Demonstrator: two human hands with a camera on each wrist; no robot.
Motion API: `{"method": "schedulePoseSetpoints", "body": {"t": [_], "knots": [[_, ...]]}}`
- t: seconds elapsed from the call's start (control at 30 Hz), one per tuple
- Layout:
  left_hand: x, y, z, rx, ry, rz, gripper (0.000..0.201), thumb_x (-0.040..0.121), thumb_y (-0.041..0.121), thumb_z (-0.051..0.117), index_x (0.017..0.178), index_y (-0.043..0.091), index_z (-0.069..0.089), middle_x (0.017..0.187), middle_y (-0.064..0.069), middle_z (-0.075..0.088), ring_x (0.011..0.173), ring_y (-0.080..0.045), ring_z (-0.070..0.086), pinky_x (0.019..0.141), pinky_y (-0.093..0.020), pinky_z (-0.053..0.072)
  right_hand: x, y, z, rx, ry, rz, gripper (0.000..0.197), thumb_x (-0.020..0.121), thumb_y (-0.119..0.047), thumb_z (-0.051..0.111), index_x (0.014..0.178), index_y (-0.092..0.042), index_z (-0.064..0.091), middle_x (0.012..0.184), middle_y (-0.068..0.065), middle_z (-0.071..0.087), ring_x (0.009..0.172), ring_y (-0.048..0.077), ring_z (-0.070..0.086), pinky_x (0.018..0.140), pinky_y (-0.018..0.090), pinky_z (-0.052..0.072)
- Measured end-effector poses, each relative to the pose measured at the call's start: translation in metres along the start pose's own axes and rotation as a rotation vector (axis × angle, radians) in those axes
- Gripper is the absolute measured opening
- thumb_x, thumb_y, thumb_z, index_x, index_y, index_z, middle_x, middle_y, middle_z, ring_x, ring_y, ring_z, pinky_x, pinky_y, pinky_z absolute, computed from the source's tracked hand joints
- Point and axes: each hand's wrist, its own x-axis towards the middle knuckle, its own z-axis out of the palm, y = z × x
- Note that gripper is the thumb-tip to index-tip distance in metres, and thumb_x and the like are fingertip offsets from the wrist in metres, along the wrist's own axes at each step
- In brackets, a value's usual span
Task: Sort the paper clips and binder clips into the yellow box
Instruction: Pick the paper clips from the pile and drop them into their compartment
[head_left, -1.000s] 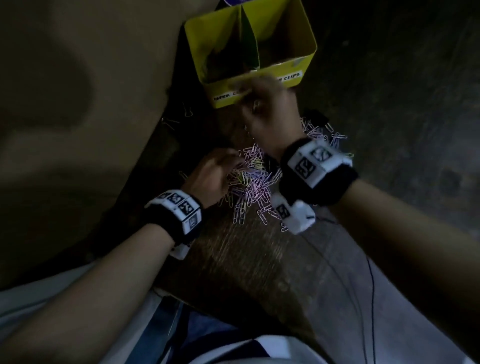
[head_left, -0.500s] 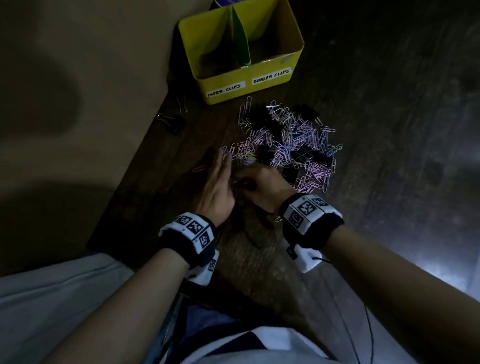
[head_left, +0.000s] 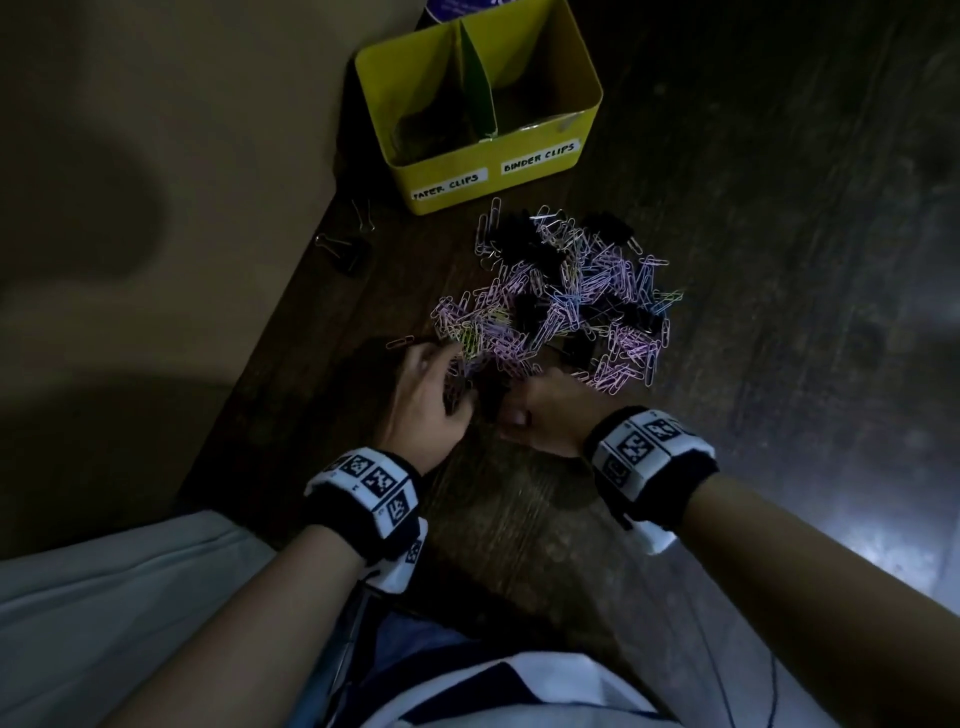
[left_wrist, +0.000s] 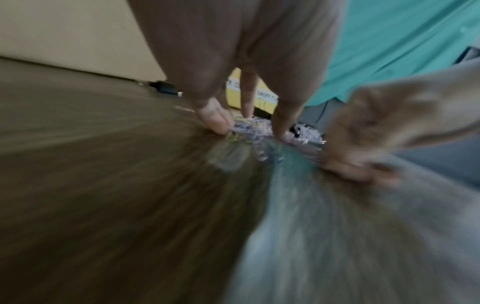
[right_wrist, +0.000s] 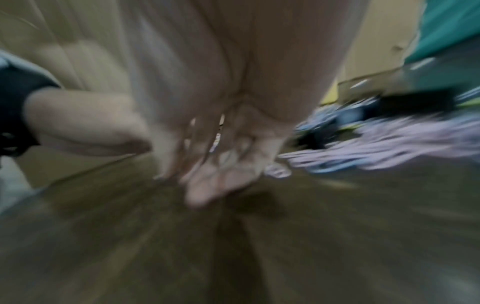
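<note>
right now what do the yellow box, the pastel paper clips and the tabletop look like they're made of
Yellow box: probably thin painted metal or card; smooth, crisp walls, unclear which.
Paper clips: bent wire, pastel coated, likely plastic-coated.
Tabletop: dark wood or wood-look laminate; streaky grain shows.

The person is wearing a black wristband (head_left: 363, 506) with white square-coded tags on the left wrist. A matching band (head_left: 652, 460) is circling the right wrist, and both forearms are showing bare.

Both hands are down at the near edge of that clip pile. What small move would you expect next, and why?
Probably the left hand pinches a few pastel wire paper clips at its fingertips, then carries them to the yellow box compartment labelled paper clips. The right hand's grip is too blurred to judge.
</note>
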Motion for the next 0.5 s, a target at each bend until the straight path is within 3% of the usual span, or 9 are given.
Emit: {"method": "schedulePoseSetpoints", "body": {"t": [0.1,0.2,0.27,0.37,0.5], "knots": [[0.005,0.0,-0.005,-0.085,0.043,0.005,0.06,0.082,0.017,0.067,0.136,0.023,0.042,0.134,-0.007,0.037,0.11,-0.017,0.05,0.096,-0.034,0.048,0.012,-0.01,-0.005,0.127,0.149,-0.071,0.012,0.088,-0.023,0.057,0.092,-0.018,0.067,0.09,0.001,0.067,0.079,0.015,0.062,0.071,0.026,0.051],[-0.001,-0.007,-0.01,-0.045,0.058,0.013,0.037,0.081,0.019,0.067,0.117,0.019,0.057,0.12,-0.002,0.045,0.095,-0.012,0.052,0.082,-0.036,0.053,0.009,-0.001,-0.011,0.177,0.29,-0.098,0.014,0.088,-0.018,0.059,0.096,-0.017,0.07,0.091,-0.004,0.068,0.075,0.006,0.057,0.073,0.022,0.05],[-0.009,-0.009,-0.006,0.007,-0.014,0.003,0.024,0.082,0.02,0.066,0.106,0.019,0.06,0.114,0.002,0.046,0.097,-0.016,0.054,0.08,-0.035,0.053,0.003,0.008,-0.011,0.173,0.266,-0.028,0.012,0.087,-0.019,0.06,0.094,-0.018,0.07,0.089,-0.003,0.07,0.073,0.007,0.059,0.072,0.023,0.05],[-0.009,-0.011,0.002,-0.005,-0.074,0.031,0.028,0.082,0.016,0.066,0.109,0.018,0.06,0.118,-0.001,0.048,0.105,-0.021,0.054,0.086,-0.041,0.052,0.005,0.007,-0.005,0.17,0.181,-0.025,0.014,0.086,-0.015,0.06,0.096,-0.016,0.069,0.088,-0.001,0.067,0.073,0.01,0.057,0.07,0.024,0.046],[0.011,-0.003,-0.007,-0.031,0.081,0.093,0.041,0.077,0.01,0.071,0.116,0.012,0.06,0.122,-0.008,0.047,0.109,-0.025,0.053,0.091,-0.035,0.05,0.016,-0.006,-0.005,0.155,0.395,-0.045,0.029,0.083,-0.011,0.062,0.112,-0.014,0.062,0.113,0.007,0.06,0.096,0.025,0.061,0.082,0.034,0.051]]}}
